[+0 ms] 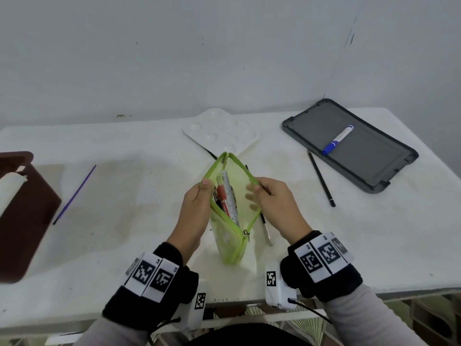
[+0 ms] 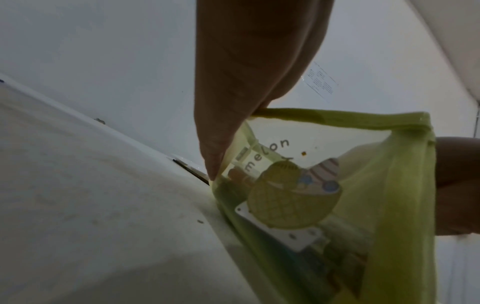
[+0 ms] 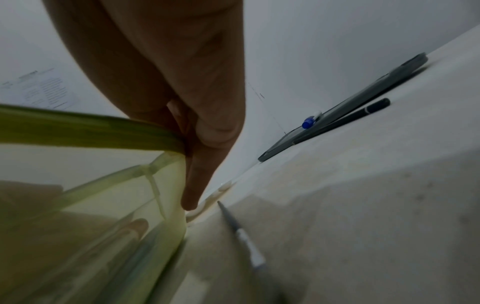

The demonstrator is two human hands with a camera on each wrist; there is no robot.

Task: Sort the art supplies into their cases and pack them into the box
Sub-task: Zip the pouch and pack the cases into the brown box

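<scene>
Fingers [image 1: 206, 182] pinch translucent green mesh pouch [image 1: 232, 243].

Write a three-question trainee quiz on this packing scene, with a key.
1. True or false: the green pouch is zipped shut.
2. Where does the blue marker lie? A) in the grey tray B) inside the pouch C) on the white palette
3. Fill in: the left hand and right hand each pinch one ____ of the pouch's mouth.

Key: 1 false, it is held open with a ruler standing inside; 2 A; 3 edge.
</scene>
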